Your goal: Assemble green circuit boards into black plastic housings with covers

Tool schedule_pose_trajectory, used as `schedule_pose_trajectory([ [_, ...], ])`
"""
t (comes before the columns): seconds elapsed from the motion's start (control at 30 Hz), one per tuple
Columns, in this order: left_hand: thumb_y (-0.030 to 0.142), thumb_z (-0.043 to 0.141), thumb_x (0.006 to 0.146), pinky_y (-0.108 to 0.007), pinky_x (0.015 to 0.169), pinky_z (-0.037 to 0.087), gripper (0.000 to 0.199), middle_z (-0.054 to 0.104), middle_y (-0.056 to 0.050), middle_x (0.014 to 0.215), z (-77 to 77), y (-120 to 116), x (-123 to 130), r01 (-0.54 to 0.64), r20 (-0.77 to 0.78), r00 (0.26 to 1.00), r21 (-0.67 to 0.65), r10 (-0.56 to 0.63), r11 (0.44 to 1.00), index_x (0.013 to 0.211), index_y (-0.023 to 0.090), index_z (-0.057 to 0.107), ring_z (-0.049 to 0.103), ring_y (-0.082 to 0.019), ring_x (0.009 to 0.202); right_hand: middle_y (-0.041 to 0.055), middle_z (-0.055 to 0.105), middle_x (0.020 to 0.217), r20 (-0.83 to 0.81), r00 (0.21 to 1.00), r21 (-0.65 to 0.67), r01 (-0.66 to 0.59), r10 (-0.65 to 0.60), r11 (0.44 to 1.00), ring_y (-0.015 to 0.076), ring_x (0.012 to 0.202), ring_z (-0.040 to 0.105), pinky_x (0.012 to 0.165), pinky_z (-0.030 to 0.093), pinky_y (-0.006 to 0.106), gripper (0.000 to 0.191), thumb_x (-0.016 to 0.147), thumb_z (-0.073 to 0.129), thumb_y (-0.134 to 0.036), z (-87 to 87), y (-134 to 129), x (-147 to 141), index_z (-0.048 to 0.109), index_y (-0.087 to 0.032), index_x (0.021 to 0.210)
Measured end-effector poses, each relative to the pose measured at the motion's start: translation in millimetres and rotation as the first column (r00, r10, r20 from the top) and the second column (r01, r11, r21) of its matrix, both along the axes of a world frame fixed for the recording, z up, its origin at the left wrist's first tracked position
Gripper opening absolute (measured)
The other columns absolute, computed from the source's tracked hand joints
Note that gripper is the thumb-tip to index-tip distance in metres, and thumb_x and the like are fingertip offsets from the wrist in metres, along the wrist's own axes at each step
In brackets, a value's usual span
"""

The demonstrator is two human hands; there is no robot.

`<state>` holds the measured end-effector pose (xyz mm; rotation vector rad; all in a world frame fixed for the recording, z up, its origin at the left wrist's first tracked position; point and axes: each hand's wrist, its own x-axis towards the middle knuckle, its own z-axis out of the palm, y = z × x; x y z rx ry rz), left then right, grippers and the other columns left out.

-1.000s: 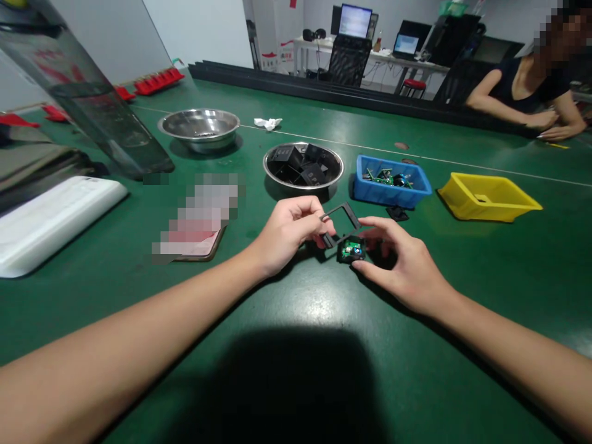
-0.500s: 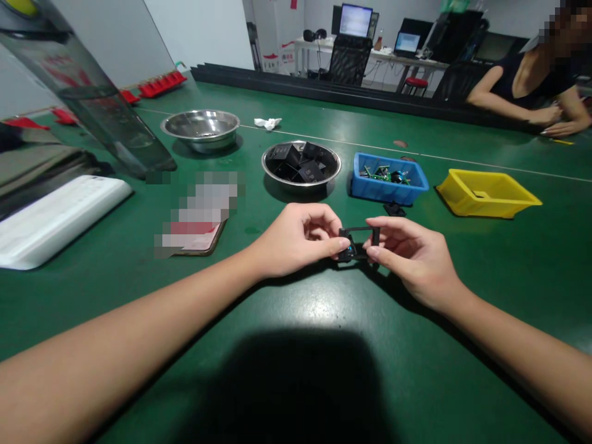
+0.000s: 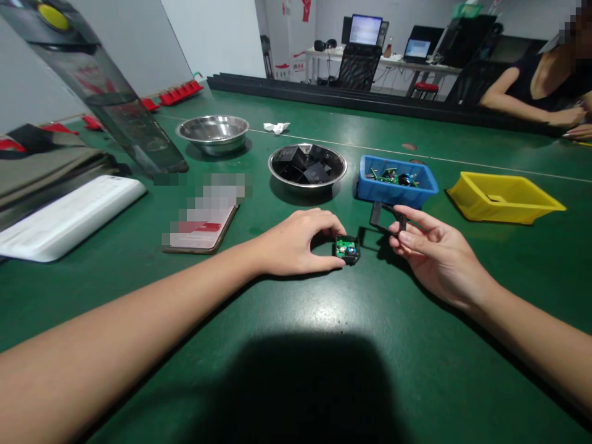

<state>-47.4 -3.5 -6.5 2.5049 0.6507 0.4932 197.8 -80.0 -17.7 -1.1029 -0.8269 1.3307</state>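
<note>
At the center of the frame, our left hand [image 3: 300,243] closes on a small black box [image 3: 352,259] on the green table [image 3: 296,382], thumb at its near side, fingers at its far side. The box lies open side up, showing a green circuit board [image 3: 341,245] inside. Right of center, our right hand [image 3: 439,253] pinches a thin black bracket [image 3: 376,214], thumb and fingers clamped on one end, and holds it tilted above the table, apart from the box. Beyond our hands we have a steel bowl [image 3: 308,187] piled with black cases [image 3: 296,160], a blue bin [image 3: 393,196] of loose parts [image 3: 393,176] and, right of it, a yellow bin [image 3: 504,214]. At left, a phone [image 3: 210,237] lies between our left arm and a second steel bowl [image 3: 217,147], while a water bottle [image 3: 124,123] fills the upper left. At the upper right we see a co-worker [image 3: 522,111], arms on the table; a laptop [image 3: 417,49] glows at top, right of center.
</note>
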Motion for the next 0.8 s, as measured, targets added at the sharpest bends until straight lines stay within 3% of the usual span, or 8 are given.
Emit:
schedule_pose_trajectory([
  [0.13,0.040,0.077,0.079,-0.028,0.077,0.045,0.035,0.067,-0.004,0.094,-1.1,-7,5,-0.020,0.018,1.000,-0.019,0.020,1.000,0.101,0.016,0.067,0.060,-0.017,0.085,-0.0014,0.072,0.087,0.043,0.992,0.028,-0.121,0.119,0.992,0.0103,0.070,0.070,0.070,0.060,0.023,0.056,0.057,0.093,-0.018,-2.5,-8,-5,0.072,-0.024,0.109],
  [0.27,0.041,0.078,0.079,-0.029,0.076,0.044,0.033,0.066,-0.004,0.090,-2.7,-12,7,-0.018,0.009,1.000,-0.004,0.018,1.000,0.096,0.016,0.065,0.059,-0.018,0.084,0.0005,0.073,0.087,0.209,0.956,0.074,-0.224,0.205,0.972,0.0133,0.075,0.071,0.071,0.061,0.026,0.056,0.063,0.092,-0.019,-3.5,-20,-11,0.071,-0.024,0.114],
  [0.5,0.035,0.076,0.082,-0.030,0.084,0.046,0.041,0.068,-0.005,0.103,-2.6,-18,7,0.023,0.041,0.999,-0.039,-0.022,0.999,0.116,0.017,0.061,0.063,-0.019,0.094,0.0035,0.072,0.097,0.569,0.805,0.173,-0.318,0.169,0.932,0.0157,0.079,0.068,0.070,0.058,0.027,0.045,0.074,0.086,-0.026,-3.3,-27,-10,0.072,-0.028,0.117],
  [0.6,0.040,0.079,0.079,-0.032,0.089,0.047,0.052,0.068,-0.007,0.113,-1.1,-19,5,0.044,0.038,0.998,-0.027,-0.043,0.999,0.122,0.019,0.057,0.063,-0.022,0.102,0.0050,0.067,0.110,0.668,0.738,0.258,-0.352,0.097,0.900,0.0199,0.093,0.066,0.074,0.058,0.030,0.041,0.077,0.084,-0.028,-3.6,-25,-9,0.072,-0.030,0.117],
  [0.7,0.046,0.081,0.076,-0.032,0.090,0.047,0.055,0.068,-0.008,0.113,0.0,-19,5,0.040,0.052,0.998,-0.007,-0.039,0.999,0.118,0.018,0.060,0.064,-0.022,0.102,0.0071,0.066,0.116,0.732,0.678,0.274,-0.380,0.064,0.883,0.0243,0.106,0.065,0.078,0.058,0.032,0.038,0.079,0.081,-0.030,-2.0,-22,-8,0.071,-0.028,0.116],
  [0.8,0.043,0.078,0.079,-0.031,0.088,0.047,0.044,0.070,-0.007,0.105,0.5,-17,5,0.032,0.054,0.998,0.010,-0.032,0.999,0.112,0.017,0.065,0.065,-0.021,0.097,0.0078,0.069,0.116,0.789,0.611,0.251,-0.409,0.060,0.877,0.0240,0.104,0.066,0.082,0.057,0.034,0.041,0.080,0.081,-0.031,0.3,-22,-7,0.070,-0.025,0.118],
])
